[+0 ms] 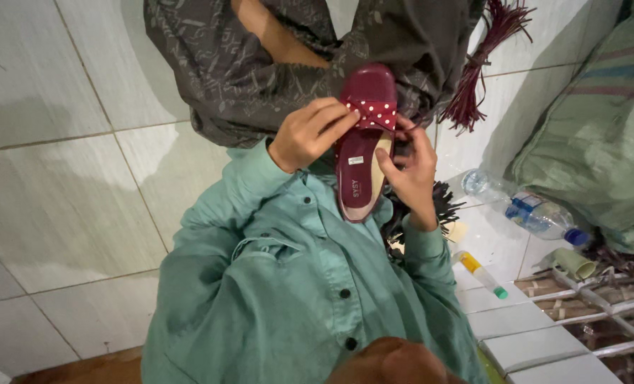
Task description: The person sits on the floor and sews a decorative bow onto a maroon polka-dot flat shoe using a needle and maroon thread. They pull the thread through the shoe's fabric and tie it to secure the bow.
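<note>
While your left hand (310, 134) and right hand (408, 171) pinch the dotted bow (374, 112), the maroon shoe (363, 142) runs 12-to-6 between them.

Pale glossy floor tiles (54, 185) with thin grout lines; green sack (601, 142) at the edge.

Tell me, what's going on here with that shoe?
A person in a green shirt sits on a tiled floor, holding a dark red shoe over their lap. The left hand and the right hand pinch a red polka-dot bow set across the shoe's front. Beside them lie a plastic bottle, a small tube and a bundle of red strips.
</note>
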